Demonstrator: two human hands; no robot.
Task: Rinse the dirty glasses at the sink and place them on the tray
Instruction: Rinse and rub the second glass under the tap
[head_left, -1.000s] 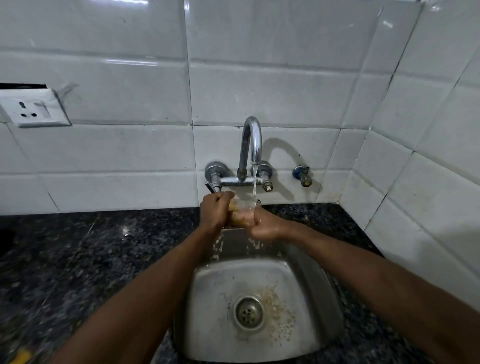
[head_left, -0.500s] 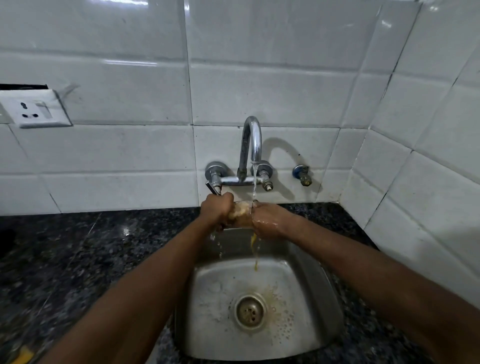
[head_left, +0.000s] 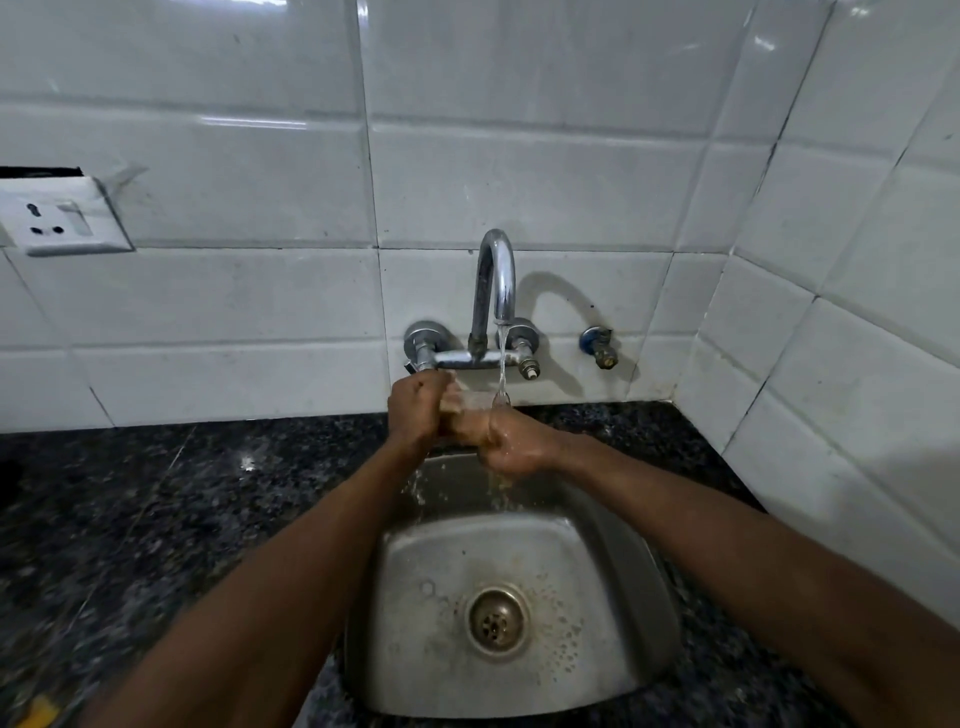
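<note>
White glazed wall tiles (head_left: 519, 182) back the scene and turn a corner to the right of the chrome gooseneck tap (head_left: 496, 275), so the wall closes in on that side. Below the tap, a dark speckled granite counter (head_left: 182, 519) runs wide to the left. To the right only a narrow strip of it lies between the basin and the side wall.

We hold the clear drinking glass (head_left: 475, 401) directly under the tap's spout, lying roughly on its side, above the back edge of the square stainless steel sink (head_left: 415, 597). Our left hand (head_left: 418, 408) is curled tight around the glass's left end, just below the tap's left handle. Our right hand (head_left: 517, 441) wraps the right part from underneath, fingers closed and wet. A thin stream of water (head_left: 502, 358) falls from the spout onto the glass beside our right hand and drips into the basin. Most of the glass is hidden by our fingers.

Below the tap and nearer to us, the basin lies open between our forearms, with the round metal drain (head_left: 497, 619) at its middle and brown specks around it. Right of the tap, a small blue-collared brass valve (head_left: 600, 347) juts from the wall, apart from our hands. Far left of the tap, a white wall socket (head_left: 62, 226) sits on the tiles above the counter.
</note>
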